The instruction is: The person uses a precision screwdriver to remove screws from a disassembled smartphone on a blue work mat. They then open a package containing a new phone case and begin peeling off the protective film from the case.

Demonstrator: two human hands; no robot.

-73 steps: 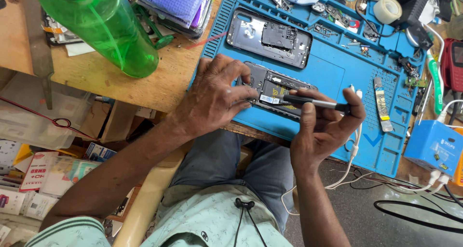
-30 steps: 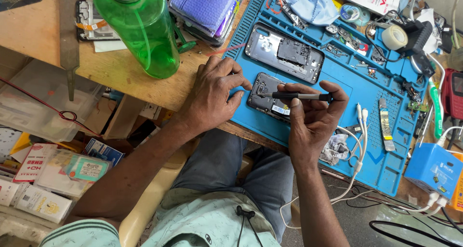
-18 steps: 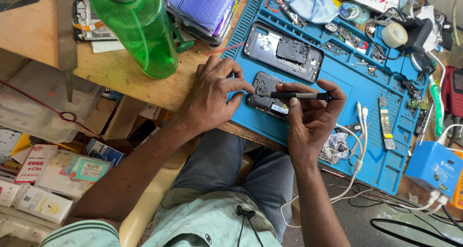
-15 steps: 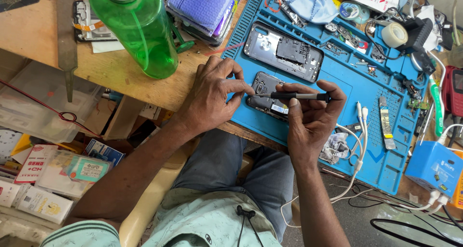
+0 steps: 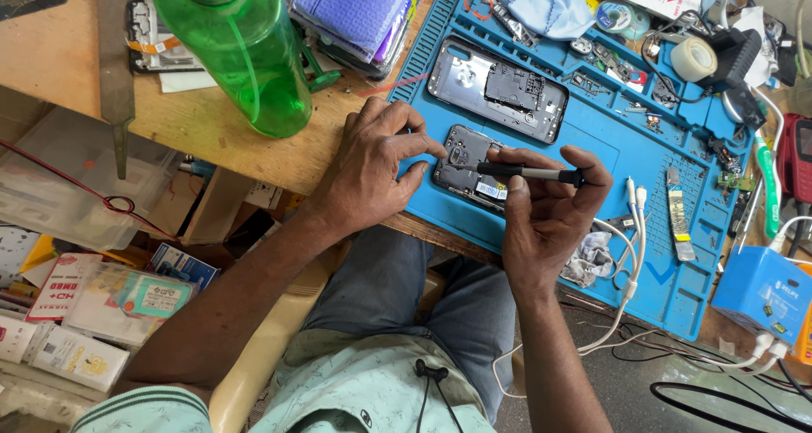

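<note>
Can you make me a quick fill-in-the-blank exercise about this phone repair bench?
1. The right hand holds a slim black ____ over the opened phone.
2. The left hand steadies that phone on a ____ coloured repair mat.
3. The plastic bottle on the wooden bench is ____ in colour.
4. A second opened phone frame lies ____ from the person than the held phone.

Missing words: screwdriver; blue; green; farther

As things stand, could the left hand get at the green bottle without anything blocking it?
Probably yes. The left hand rests on the opened phone at the mat's edge, and the green bottle stands upright on bare wood just beyond it, with nothing between them. It would have to let go of the phone first.
</note>
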